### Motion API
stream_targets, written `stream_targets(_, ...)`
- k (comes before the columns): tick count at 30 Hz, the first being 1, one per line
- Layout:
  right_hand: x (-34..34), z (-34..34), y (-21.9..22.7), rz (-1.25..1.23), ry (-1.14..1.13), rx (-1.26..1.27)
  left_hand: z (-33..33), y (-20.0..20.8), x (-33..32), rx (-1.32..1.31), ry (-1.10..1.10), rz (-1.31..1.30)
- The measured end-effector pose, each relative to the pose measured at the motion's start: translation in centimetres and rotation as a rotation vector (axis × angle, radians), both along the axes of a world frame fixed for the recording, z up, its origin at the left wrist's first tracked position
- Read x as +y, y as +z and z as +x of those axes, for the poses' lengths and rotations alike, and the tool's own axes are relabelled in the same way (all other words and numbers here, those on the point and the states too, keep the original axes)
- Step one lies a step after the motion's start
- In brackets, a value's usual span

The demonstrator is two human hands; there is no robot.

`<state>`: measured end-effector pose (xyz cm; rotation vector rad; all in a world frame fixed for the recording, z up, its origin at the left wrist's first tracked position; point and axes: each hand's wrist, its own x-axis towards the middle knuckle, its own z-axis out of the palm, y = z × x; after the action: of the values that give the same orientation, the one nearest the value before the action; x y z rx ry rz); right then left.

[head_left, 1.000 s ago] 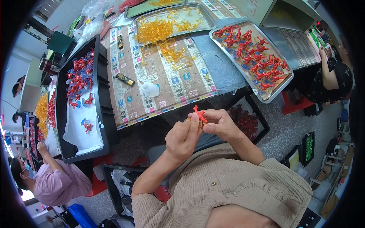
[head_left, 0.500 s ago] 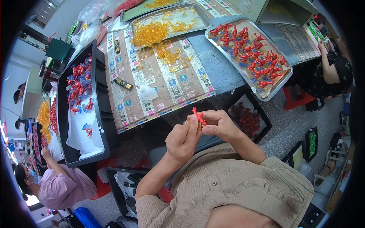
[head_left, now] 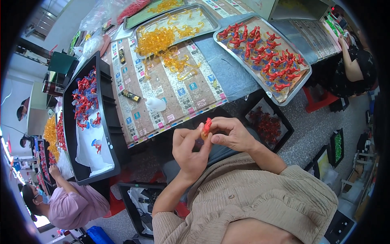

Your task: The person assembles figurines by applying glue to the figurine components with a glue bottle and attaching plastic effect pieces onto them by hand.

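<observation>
Red, glossy and knobbly — a small figure (head_left: 207,125) held upright just off the near edge of the worktop (head_left: 148,83).
The left hand (head_left: 190,151) pinches it between thumb and fingers; the right hand (head_left: 232,135) curls close against its right side — whether it grips, I cannot tell. Far side: translucent amber strips (head_left: 156,40), tangled and curly. Right: a shiny metal tray (head_left: 290,92) of red-and-blue pieces. Left: a black ribbed bin (head_left: 106,101), paper-lined.

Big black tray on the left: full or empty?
The black tray is partly full: red and blue pieces crowd its far end; nearer, white lining shows.
</observation>
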<state>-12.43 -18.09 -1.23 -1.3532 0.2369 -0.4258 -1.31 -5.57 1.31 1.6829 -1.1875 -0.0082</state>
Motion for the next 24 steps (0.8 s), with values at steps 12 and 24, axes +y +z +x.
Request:
stream_targets(12, 0.1, -0.2, 0.2, -0.268, -0.142, 0.041, 0.2, -0.4, 0.8, 1.444, -0.202, -0.011)
stream_targets(24, -0.4, -0.6, 0.3, -0.324, -0.370, 0.091, 0.7, -0.6, 1.2, 1.687, -0.261, -0.031)
